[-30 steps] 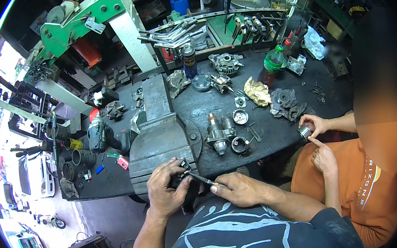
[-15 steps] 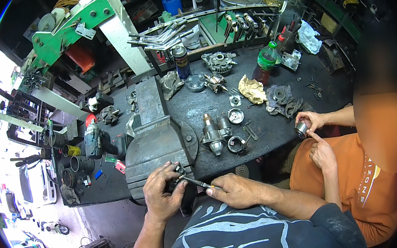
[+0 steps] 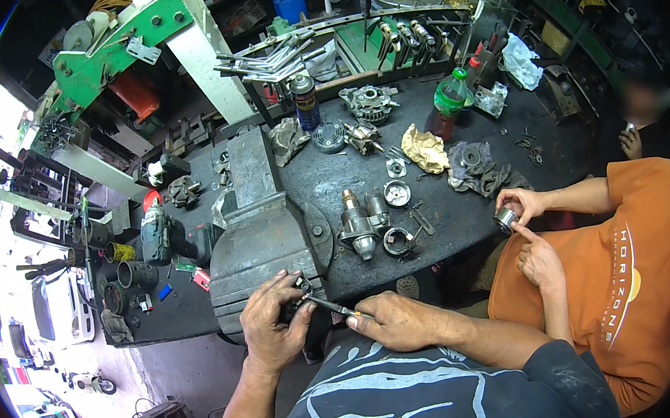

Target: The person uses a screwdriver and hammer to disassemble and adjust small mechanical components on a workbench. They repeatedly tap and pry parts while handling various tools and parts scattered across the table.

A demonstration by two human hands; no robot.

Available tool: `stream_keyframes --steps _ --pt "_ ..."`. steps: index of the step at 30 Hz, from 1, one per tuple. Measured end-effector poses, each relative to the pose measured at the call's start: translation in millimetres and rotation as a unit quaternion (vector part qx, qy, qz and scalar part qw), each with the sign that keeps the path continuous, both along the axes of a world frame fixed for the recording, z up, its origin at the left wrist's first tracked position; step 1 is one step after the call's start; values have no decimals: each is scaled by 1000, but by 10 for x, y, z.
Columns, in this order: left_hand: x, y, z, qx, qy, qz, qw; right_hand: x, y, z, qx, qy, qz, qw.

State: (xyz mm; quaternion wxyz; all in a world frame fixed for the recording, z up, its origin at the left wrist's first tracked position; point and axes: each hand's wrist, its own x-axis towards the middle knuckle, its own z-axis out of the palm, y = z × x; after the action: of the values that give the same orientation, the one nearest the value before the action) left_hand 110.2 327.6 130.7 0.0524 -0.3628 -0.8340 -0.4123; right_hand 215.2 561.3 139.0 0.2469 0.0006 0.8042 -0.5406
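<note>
Close to the front of the big grey bench vise, my left hand is closed round a small dark metal part. Its fingertips pinch the part, and the palm side hides much of it. My right hand grips a slim dark rod-shaped tool with a small yellow-orange mark near the fingers. The tool's tip meets the part at my left fingertips. What kind of tool it is I cannot make out. A starter motor lies on the bench beyond my right hand, with a round metal ring beside it.
On the right, a person in an orange shirt holds a metal cylinder. The black bench carries an alternator, spray can, bottle, crumpled paper and a cordless drill. Another person is behind.
The person in orange has leaned back to the right, uncovering another person behind. My hands, the part and the tool have hardly moved.
</note>
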Motion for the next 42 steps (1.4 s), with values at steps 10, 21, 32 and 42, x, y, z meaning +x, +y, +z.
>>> stream_keyframes --steps 10,21,32,42 --pt "8 -7 -32 6 5 -2 1000 28 -27 -64 0 12 -10 1000" --pt "35 -42 -60 18 -11 8 1000 -2 50 -36 -3 2 17 1000" --pt "465 458 -134 411 -332 -12 849 -82 -62 -151 -316 85 -158 932" --pt "441 503 -70 283 -227 -26 932 70 -49 -107 -282 142 -198 928"
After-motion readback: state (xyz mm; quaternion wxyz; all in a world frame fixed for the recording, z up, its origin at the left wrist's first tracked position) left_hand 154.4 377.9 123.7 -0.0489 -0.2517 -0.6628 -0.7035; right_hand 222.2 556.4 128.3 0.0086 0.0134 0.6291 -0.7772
